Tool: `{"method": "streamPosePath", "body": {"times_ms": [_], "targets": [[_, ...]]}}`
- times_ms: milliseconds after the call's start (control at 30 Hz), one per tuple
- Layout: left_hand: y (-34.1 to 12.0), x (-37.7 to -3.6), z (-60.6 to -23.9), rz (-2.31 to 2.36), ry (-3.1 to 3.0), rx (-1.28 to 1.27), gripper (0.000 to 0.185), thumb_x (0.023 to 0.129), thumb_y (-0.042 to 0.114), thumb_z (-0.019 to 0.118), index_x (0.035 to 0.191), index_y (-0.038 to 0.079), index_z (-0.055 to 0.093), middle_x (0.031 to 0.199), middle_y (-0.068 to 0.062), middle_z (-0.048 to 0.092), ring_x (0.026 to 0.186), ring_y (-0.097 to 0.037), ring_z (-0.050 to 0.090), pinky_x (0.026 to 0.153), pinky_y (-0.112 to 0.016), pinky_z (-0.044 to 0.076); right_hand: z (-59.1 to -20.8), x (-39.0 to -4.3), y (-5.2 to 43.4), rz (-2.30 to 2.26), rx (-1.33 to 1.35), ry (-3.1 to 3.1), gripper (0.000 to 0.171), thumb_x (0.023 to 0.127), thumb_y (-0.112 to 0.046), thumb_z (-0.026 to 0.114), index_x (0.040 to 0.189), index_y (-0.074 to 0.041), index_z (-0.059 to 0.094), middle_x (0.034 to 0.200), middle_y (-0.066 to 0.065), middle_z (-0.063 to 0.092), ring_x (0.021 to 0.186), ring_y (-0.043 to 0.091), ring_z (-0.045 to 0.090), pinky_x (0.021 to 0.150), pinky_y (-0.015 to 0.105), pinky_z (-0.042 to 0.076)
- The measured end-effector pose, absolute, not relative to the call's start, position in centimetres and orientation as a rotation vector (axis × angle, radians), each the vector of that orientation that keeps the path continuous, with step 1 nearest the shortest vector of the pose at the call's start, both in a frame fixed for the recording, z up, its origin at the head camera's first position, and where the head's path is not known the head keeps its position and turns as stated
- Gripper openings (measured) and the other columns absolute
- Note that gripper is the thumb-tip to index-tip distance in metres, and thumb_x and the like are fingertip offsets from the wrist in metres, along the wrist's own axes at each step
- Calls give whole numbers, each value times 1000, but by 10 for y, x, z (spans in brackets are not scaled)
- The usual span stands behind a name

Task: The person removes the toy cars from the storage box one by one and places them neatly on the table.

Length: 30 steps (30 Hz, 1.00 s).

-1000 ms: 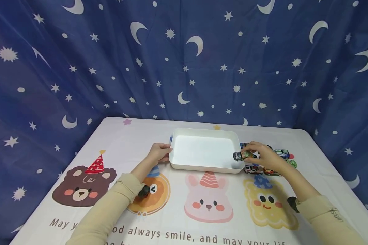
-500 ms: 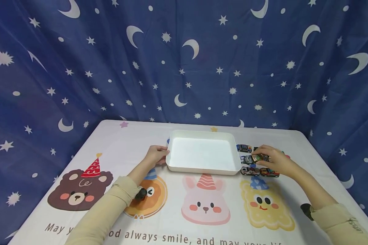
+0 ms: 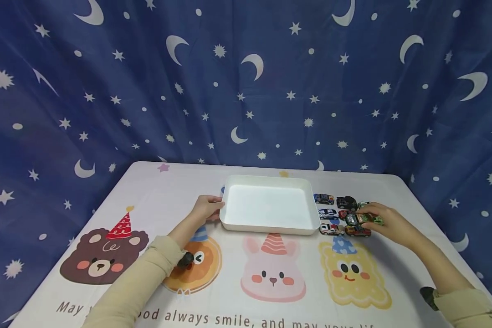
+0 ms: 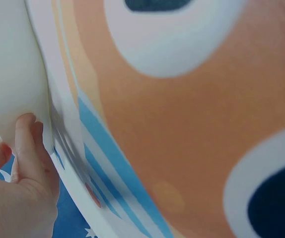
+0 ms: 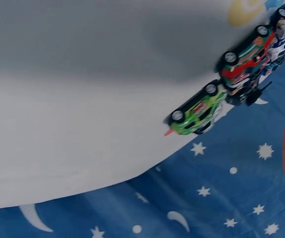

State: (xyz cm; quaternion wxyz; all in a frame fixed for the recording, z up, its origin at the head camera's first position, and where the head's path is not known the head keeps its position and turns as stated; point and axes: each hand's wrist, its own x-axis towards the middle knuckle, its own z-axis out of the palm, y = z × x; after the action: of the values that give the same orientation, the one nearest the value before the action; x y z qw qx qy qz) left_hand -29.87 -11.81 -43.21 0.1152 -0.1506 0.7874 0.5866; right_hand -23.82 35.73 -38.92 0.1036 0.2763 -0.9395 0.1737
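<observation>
Right of the white tray (image 3: 269,226), among the parked toy cars (image 3: 332,214) | right hand (image 3: 387,224) pinched an olive toy car (image 3: 360,219), long axis crosswise toward the tray, forearm stretched out low | left hand (image 3: 205,209) gripped the tray's left rim, farther from the cars

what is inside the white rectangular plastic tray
Nothing shows inside the white rectangular plastic tray; its floor looks bare. The near wall hides a thin strip of floor behind it.
</observation>
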Motion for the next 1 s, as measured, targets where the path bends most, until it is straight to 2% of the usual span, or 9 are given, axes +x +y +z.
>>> {"method": "streamPosePath", "body": {"times_ms": [200,267,367,400,467,600,667,833,1000], "targets": [[-120,-297,-436,1688,2307,-466,35,91,15,61,124,2,58,108,-17,65,63,-5,59,56,-18,56,-394,-232,370,490,764,-2795,30,76,-7,75,104,-4,67,99,7,66,88,7,58,71,35,55],[-120,-297,-437,1690,2305,-463,36,91,14,61,124,2,58,108,-16,65,62,-5,59,56,-18,56,-396,-230,374,472,749,-2803,30,75,-7,75,103,-3,67,98,8,66,90,16,61,74,41,55],[-119,-297,-436,1702,2301,-447,36,91,14,61,125,1,57,108,-17,65,61,-5,59,55,-17,56,-399,-229,381,473,731,-2822,30,73,-3,75,101,-1,67,101,14,65,100,38,58,80,52,51],[-119,-298,-435,1707,2301,-443,36,91,14,61,125,1,58,108,-17,65,62,-5,59,55,-17,56,-400,-229,384,469,728,-2821,29,72,-3,75,100,-1,67,100,15,65,98,40,57,79,52,51],[-119,-298,-434,1706,2300,-440,36,91,14,61,125,1,57,110,-17,64,63,-5,60,56,-18,56,-403,-230,388,453,728,-2809,29,71,-2,76,98,0,67,98,14,65,97,34,59,78,46,53],[-122,-298,-434,1709,2296,-439,37,91,13,61,125,0,57,109,-17,64,64,-5,60,57,-19,57,-407,-232,396,413,696,-2802,29,70,-3,78,97,-1,68,93,8,65,83,4,55,65,30,53],[-124,-297,-435,1712,2291,-438,37,91,13,61,125,0,57,108,-17,65,64,-5,60,56,-18,57,-409,-233,398,414,678,-2830,30,70,-3,78,98,0,67,95,11,66,84,7,58,66,30,54],[-125,-296,-434,1725,2283,-431,37,91,13,61,125,0,57,110,-17,65,65,-6,61,55,-17,56,-414,-235,409,405,649,-2887,30,73,-5,75,100,3,66,95,14,66,86,34,61,66,34,55],[-122,-297,-432,1732,2282,-406,36,91,12,61,124,-1,57,110,-19,65,65,-6,62,58,-20,58,-425,-235,423,405,605,-2910,28,74,-2,74,100,5,66,94,16,67,85,35,62,66,37,56]]}}
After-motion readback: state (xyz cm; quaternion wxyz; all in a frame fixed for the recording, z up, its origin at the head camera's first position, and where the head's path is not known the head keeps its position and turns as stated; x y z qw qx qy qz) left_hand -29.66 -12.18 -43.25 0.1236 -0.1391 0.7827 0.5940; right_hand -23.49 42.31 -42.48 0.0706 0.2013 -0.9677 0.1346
